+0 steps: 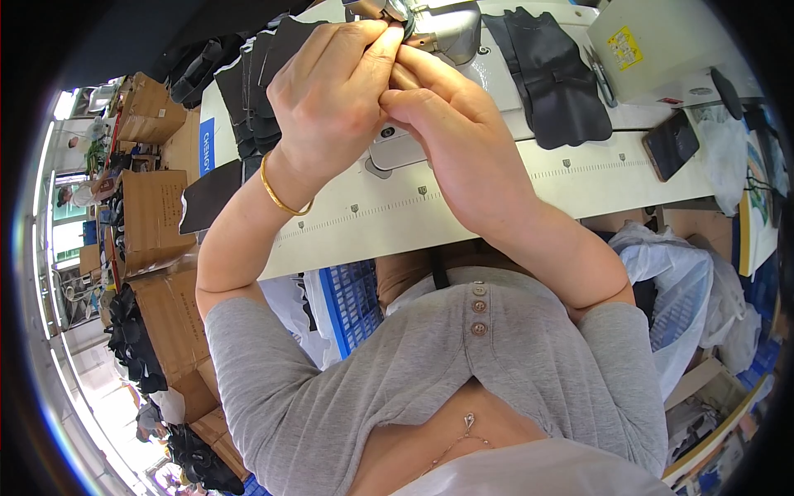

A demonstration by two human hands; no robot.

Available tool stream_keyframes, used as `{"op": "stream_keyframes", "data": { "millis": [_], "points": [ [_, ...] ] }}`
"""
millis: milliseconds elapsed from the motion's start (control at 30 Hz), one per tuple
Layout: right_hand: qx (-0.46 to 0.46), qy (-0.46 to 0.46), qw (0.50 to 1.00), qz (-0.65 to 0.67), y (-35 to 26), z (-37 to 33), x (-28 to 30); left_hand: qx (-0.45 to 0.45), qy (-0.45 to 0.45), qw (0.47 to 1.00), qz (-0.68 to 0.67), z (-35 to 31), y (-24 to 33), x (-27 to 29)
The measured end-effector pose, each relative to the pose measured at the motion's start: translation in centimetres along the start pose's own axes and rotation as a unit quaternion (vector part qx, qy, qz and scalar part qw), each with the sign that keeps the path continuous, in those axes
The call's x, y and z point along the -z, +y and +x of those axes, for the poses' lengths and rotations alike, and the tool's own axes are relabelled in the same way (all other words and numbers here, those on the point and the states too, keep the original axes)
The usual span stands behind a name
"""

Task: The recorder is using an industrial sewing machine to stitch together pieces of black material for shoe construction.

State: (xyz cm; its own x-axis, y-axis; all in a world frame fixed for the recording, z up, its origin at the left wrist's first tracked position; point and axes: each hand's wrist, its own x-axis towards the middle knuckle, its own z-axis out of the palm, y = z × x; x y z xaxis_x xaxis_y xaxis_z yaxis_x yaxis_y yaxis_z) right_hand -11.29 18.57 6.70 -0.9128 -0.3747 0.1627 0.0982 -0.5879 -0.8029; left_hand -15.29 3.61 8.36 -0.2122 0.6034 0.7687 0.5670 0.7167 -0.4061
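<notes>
A pale worktop (331, 248) with a printed ruler scale (355, 209) crosses the scene; a blue plastic crate (351, 306) sits below it. At left, large brown cardboard boxes (153, 215) fill a bright, cluttered room, with greenish panes (68, 208) and long white strip lights (40, 281) beyond. Translucent plastic bags (678, 285) bulge at right.

Between the fingers (434, 73) we see a small, smooth brownish piece (404, 78), mostly covered, so we cannot tell its full shape. Just beyond the fingers, we make out a sewing machine's shiny metal part (376, 8), rounded and silvery, cut off by the upper edge.
</notes>
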Motion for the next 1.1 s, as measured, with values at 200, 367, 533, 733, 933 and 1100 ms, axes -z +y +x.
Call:
{"op": "stream_keyframes", "data": {
  "millis": [200,367,533,733,933,1100],
  "points": [
    [-0.010,-0.002,1.000,0.010,-0.1,0.0,0.3,0.016,0.014,0.999,-0.027,-0.1,-0.1,-0.4],
    [0.014,-0.005,0.999,-0.038,0.2,-0.2,0.5,0.055,0.044,0.994,-0.078,-1.4,-0.6,-0.9],
    [0.052,0.018,0.991,-0.120,1.5,-0.1,0.5,0.210,-0.154,0.952,-0.160,-3.1,-1.8,0.0],
    [-0.029,0.031,0.984,-0.175,1.5,2.0,0.0,0.047,-0.118,0.991,0.046,-1.0,-1.3,3.0],
    [0.050,0.014,0.998,-0.022,4.7,3.9,-0.7,0.007,-0.132,0.989,0.071,0.1,-0.4,4.2],
    [0.085,0.043,0.994,-0.049,5.4,4.8,-1.3,0.000,-0.131,0.990,0.050,0.1,-0.8,4.1]
  ]
}}
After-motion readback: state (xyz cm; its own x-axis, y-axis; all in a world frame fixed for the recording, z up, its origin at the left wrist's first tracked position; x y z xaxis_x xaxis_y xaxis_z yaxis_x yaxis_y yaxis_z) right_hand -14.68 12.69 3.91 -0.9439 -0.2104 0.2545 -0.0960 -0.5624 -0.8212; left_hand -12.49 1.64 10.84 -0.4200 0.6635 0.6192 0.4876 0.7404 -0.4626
